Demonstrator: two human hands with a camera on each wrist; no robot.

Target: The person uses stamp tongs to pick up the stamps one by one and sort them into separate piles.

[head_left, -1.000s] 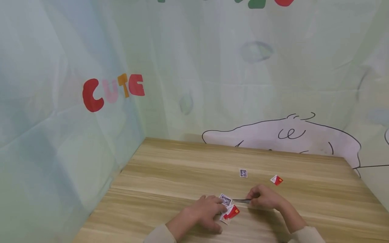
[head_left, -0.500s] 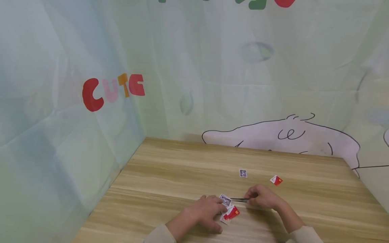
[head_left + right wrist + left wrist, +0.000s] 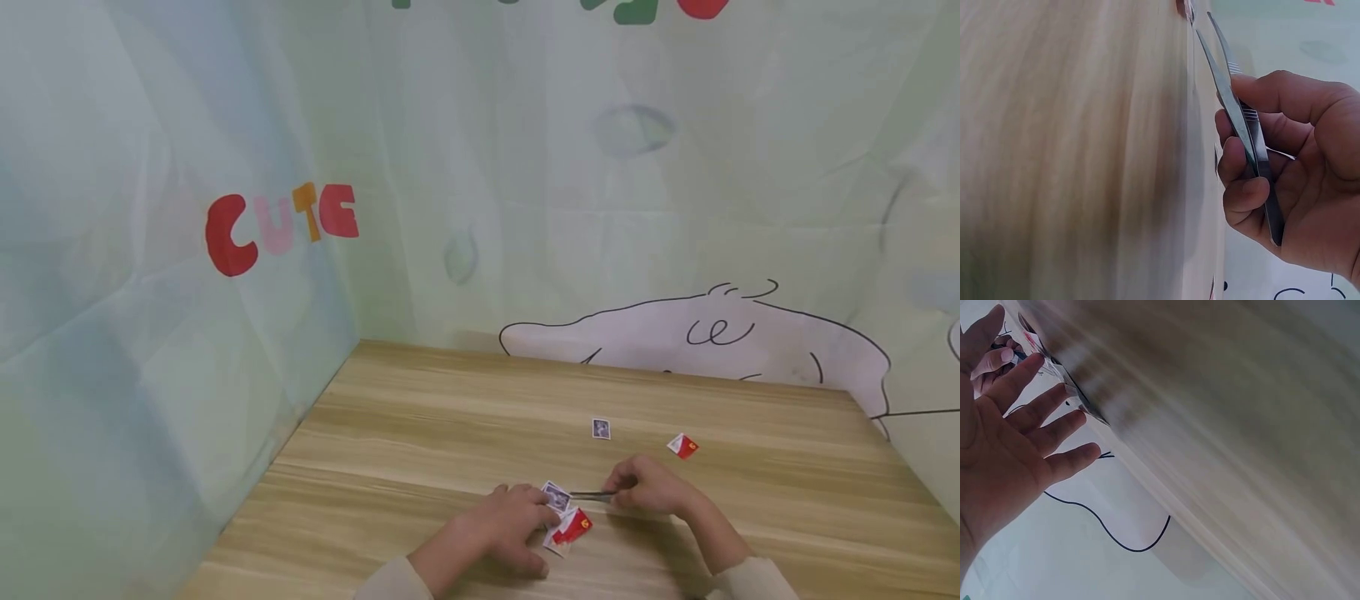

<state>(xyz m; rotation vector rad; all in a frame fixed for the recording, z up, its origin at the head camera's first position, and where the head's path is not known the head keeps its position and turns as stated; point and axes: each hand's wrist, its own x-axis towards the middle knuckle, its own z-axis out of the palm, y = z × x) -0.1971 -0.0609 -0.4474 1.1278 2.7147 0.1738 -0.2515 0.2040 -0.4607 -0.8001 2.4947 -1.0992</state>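
Observation:
Small stamp-like paper pieces lie overlapping on the wooden table. One is a purple-grey picture piece (image 3: 557, 496) with a white border, another a red and white piece (image 3: 576, 525), and a pale piece (image 3: 556, 547) shows below. My left hand (image 3: 510, 527) rests over their left side with fingers extended, partly hiding them. In the left wrist view its fingers (image 3: 1035, 412) are spread and loosely straight. My right hand (image 3: 652, 487) pinches metal tweezers (image 3: 1230, 103), whose tips stand slightly apart in the right wrist view. From the head, they reach the purple-grey piece's right edge.
Farther back on the table (image 3: 420, 400) lie a second purple-grey piece (image 3: 601, 428) and a second red and white piece (image 3: 683, 446). Printed fabric walls (image 3: 450, 167) with colourful letters enclose the left and back sides of the table.
The tweezers and right hand have shifted slightly left, towards the purple-grey piece. My left hand stays in place, and the papers look almost unchanged.

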